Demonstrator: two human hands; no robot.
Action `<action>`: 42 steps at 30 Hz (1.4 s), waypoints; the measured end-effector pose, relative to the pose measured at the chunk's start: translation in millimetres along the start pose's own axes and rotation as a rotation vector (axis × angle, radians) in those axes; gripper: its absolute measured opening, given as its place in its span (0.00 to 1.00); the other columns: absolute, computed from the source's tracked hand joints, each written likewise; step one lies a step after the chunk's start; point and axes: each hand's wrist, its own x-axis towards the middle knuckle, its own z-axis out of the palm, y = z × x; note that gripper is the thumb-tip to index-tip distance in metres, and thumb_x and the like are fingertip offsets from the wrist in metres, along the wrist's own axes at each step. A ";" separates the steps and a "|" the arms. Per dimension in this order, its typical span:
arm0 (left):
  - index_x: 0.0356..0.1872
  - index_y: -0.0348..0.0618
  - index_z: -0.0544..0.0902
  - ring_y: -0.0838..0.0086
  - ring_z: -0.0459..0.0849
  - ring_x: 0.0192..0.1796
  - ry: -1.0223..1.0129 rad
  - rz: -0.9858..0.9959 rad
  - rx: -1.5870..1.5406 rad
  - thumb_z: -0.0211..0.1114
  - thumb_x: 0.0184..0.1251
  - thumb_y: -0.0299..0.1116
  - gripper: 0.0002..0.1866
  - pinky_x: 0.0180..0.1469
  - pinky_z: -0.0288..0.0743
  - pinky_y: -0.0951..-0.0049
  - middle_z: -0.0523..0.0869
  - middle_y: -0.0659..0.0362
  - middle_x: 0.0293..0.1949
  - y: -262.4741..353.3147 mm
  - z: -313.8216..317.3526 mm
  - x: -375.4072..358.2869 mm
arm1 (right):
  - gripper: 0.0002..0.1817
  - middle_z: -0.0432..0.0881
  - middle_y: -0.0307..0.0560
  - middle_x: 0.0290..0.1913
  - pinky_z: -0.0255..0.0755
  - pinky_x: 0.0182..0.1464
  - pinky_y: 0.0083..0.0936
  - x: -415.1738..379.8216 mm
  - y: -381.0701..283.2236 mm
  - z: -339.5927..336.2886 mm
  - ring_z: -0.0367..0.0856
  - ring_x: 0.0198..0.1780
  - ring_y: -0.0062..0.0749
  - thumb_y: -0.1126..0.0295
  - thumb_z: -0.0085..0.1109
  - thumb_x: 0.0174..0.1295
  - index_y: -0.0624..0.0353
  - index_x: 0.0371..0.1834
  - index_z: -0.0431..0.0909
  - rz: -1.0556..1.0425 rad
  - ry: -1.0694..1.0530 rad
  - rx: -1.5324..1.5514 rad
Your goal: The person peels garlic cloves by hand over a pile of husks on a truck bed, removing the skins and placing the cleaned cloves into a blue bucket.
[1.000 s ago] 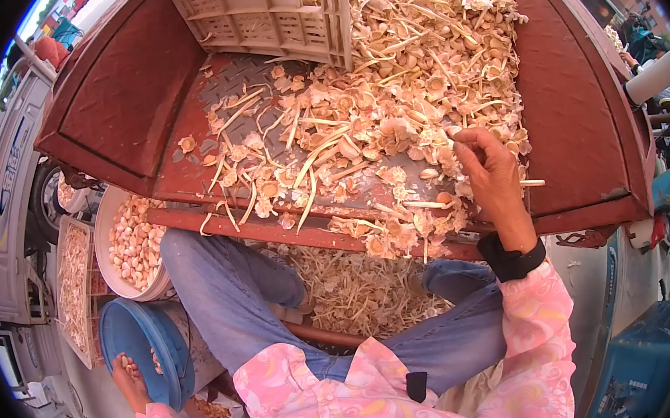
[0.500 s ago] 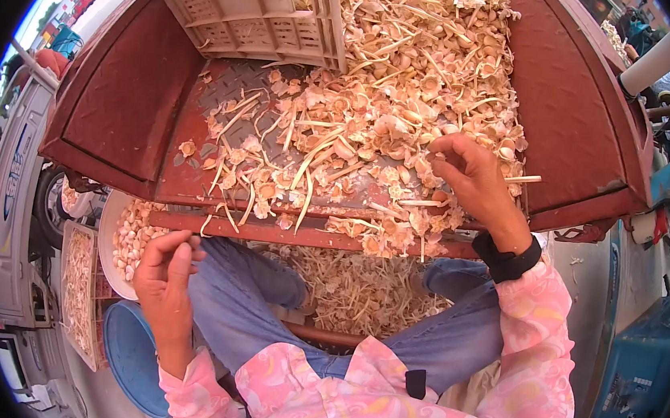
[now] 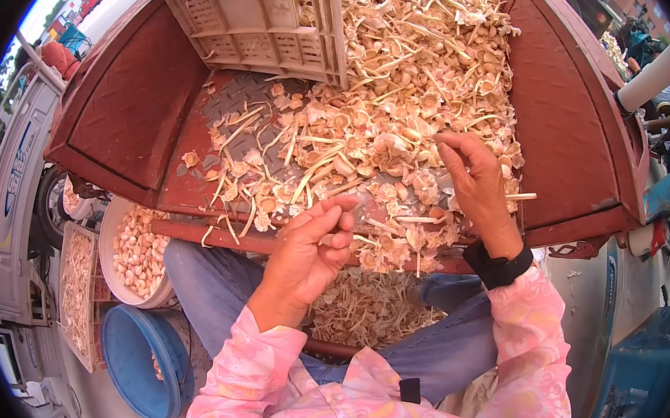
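Observation:
My left hand (image 3: 310,255) is held palm up over the front edge of the red metal cart bed (image 3: 227,238), its fingers curled; whether anything small lies between them is hidden. My right hand (image 3: 475,178) hovers at the right part of the pile of garlic cloves and dry skins (image 3: 412,79), thumb and forefinger apart with nothing visible between them. Loose skins and pale stalks (image 3: 319,163) lie between the two hands. A white bucket of garlic cloves (image 3: 137,254) stands at the left, below the cart's edge.
A pale plastic crate (image 3: 249,15) rests tilted at the bed's upper left. The blue bucket (image 3: 144,364) and a crate of garlic scraps (image 3: 78,293) stand at lower left. More scraps (image 3: 374,305) lie between the person's legs. A blue bin (image 3: 646,372) is at right.
My left hand has moved right from beside the white bucket to the middle front of the cart. My right hand stays near the pile, slightly lower. The view has shifted a little.

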 end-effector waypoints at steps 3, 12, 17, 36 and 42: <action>0.51 0.34 0.72 0.84 0.63 0.22 0.061 0.308 0.045 0.49 0.71 0.28 0.12 0.17 0.58 0.88 0.70 0.62 0.28 54.9 -11.8 -84.0 | 0.09 0.79 0.51 0.35 0.71 0.41 0.33 14.9 39.7 -3.5 0.78 0.39 0.45 0.75 0.56 0.56 0.64 0.40 0.78 -0.098 0.001 -0.243; 0.51 0.39 0.73 0.87 0.58 0.15 1.048 1.235 -0.002 0.51 0.69 0.30 0.12 0.10 0.51 0.88 0.67 0.67 0.22 101.1 -190.1 -453.7 | 0.18 0.73 0.54 0.40 0.69 0.38 0.33 10.1 25.2 11.4 0.76 0.35 0.42 0.80 0.54 0.52 0.62 0.49 0.73 -0.231 -0.405 -0.471; 0.46 0.38 0.73 0.83 0.60 0.17 1.548 1.100 -0.288 0.56 0.64 0.28 0.10 0.15 0.51 0.86 0.71 0.64 0.23 0.7 -241.7 -514.3 | 0.10 0.81 0.59 0.35 0.71 0.43 0.44 25.4 35.6 13.9 0.78 0.37 0.40 0.70 0.57 0.58 0.57 0.42 0.81 -0.528 -0.506 -0.798; 0.48 0.39 0.76 0.81 0.78 0.43 0.890 1.218 1.068 0.54 0.69 0.30 0.11 0.45 0.69 0.81 0.81 0.61 0.40 93.8 -59.2 -258.6 | 0.15 0.73 0.51 0.40 0.71 0.41 0.34 -6.8 36.7 -2.7 0.76 0.39 0.46 0.79 0.56 0.50 0.58 0.43 0.74 -0.208 -0.419 -0.395; 0.50 0.39 0.77 0.66 0.79 0.49 -0.220 1.037 1.786 0.58 0.59 0.21 0.16 0.51 0.71 0.72 0.79 0.52 0.49 6.9 46.7 0.5 | 0.16 0.74 0.54 0.44 0.70 0.46 0.41 -6.5 8.1 -5.7 0.75 0.46 0.50 0.76 0.56 0.50 0.57 0.45 0.74 -0.183 -0.526 -0.390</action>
